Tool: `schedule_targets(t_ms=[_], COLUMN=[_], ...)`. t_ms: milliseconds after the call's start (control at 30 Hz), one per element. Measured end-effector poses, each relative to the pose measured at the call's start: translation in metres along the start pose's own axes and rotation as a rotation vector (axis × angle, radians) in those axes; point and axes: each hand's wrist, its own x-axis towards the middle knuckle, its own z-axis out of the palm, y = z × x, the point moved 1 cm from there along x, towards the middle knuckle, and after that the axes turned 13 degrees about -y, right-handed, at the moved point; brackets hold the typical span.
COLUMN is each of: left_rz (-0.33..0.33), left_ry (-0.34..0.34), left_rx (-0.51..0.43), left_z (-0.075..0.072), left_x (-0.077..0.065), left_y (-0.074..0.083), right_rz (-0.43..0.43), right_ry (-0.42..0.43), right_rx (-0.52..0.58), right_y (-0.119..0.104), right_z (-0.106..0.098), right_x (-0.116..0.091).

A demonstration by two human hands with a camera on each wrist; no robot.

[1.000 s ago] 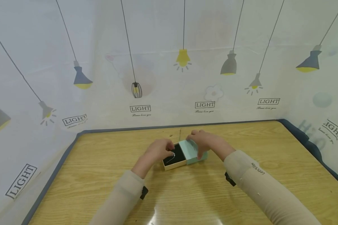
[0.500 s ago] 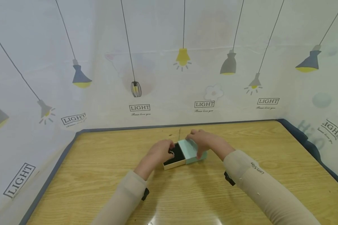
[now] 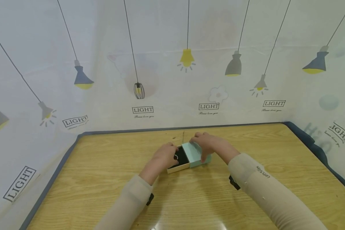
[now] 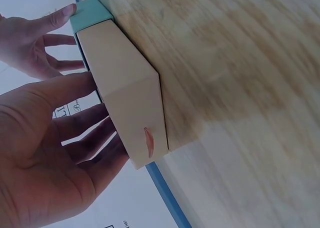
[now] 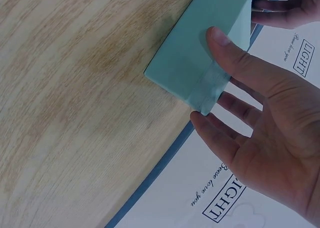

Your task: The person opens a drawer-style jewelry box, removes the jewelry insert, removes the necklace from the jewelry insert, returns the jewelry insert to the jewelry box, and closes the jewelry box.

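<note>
A small drawer-style jewelry box lies on the table, its cream tray [image 3: 178, 168] slid partly out of a mint-green sleeve [image 3: 192, 154]. On the tray's black lining [image 3: 183, 156] rests a thin silvery chain [image 3: 176, 157], like a bracelet, partly covered by my left hand [image 3: 163, 156]. In the left wrist view, the fingers of that hand reach loosely over the tray's open side; their tips are hidden behind its wall. My right hand [image 5: 280, 118] holds the sleeve, thumb on the near side and fingers round the far side.
The wooden table [image 3: 103, 166] has a dark blue edge [image 3: 126, 131]. Behind it hangs a pale curtain [image 3: 166, 80] printed with lamps and words. A small pinkish pull tab [image 4: 149, 142] shows on the tray's end wall.
My left hand has shifted slightly right over the tray. The chain's tail, stretched toward the tray's front left a second ago, no longer shows there. My right hand stays on the sleeve.
</note>
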Motion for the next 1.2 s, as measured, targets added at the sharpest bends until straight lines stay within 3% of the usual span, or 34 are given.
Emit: schedule_targets(t_ms=[267, 1200], left_rz=[-0.015, -0.044], left_ry=[0.002, 0.041], left_rx=[0.068, 0.118], left_z=[0.0015, 0.0037], left_x=[-0.0017, -0.0008], left_y=[0.0041, 0.0089], right_rz=[0.003, -0.004], right_ry=[0.0, 0.011], right_rx=[0.017, 0.003], right_y=[0.0002, -0.0001], right_z=[0.0, 0.0002], right_x=[-0.0005, -0.0006])
